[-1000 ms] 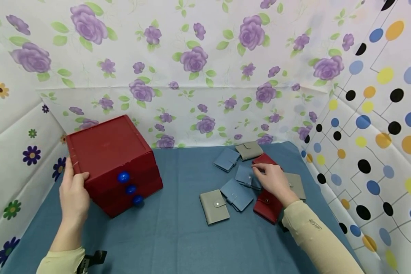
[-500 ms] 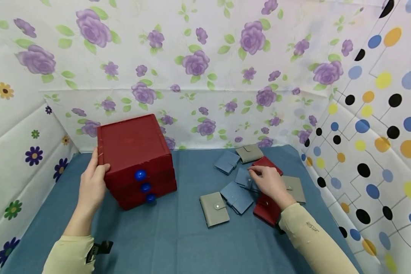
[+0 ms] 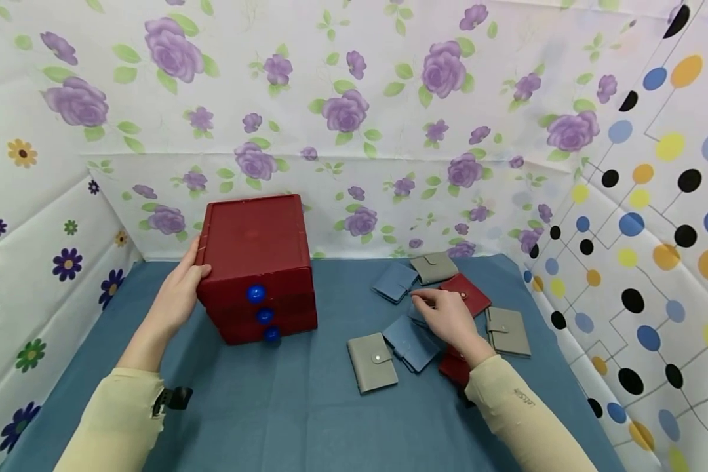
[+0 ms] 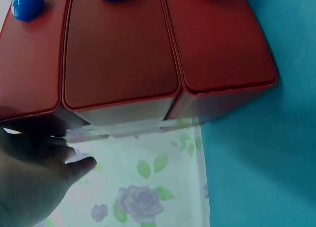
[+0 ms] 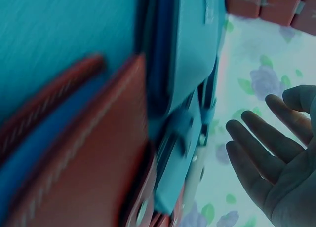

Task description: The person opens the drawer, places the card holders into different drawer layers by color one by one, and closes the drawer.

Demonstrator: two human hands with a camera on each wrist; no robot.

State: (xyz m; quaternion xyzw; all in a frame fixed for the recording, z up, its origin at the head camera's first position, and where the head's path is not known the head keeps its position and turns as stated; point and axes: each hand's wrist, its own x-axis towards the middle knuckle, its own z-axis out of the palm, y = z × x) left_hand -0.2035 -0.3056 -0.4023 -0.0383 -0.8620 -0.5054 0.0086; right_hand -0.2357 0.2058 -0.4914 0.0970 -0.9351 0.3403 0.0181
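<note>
A dark red box (image 3: 254, 239) of three drawers with blue knobs (image 3: 265, 315) stands at the left of the table, its front towards me. My left hand (image 3: 177, 292) touches its left side, fingers along the side and thumb near the front corner. At the right, my right hand (image 3: 450, 317) hovers over small snap-button wallets, holding nothing. Nearest are a blue wallet (image 3: 412, 342), another blue one mostly hidden under the fingers, and a red wallet (image 3: 455, 366) partly covered by the wrist. In the right wrist view that hand's fingers (image 5: 261, 153) are loosely bent.
Around the right hand lie a grey wallet (image 3: 373, 362) in front, a blue one (image 3: 395, 282) and a grey one (image 3: 434, 267) behind, and a red one (image 3: 467, 294) and grey one (image 3: 509, 332) to the right. Patterned cloth walls (image 3: 307, 124) enclose the blue table (image 3: 259, 406).
The drawer box has slid right and turned to face me more squarely, with my left hand moving along at its side. My right hand has shifted slightly left over the wallets.
</note>
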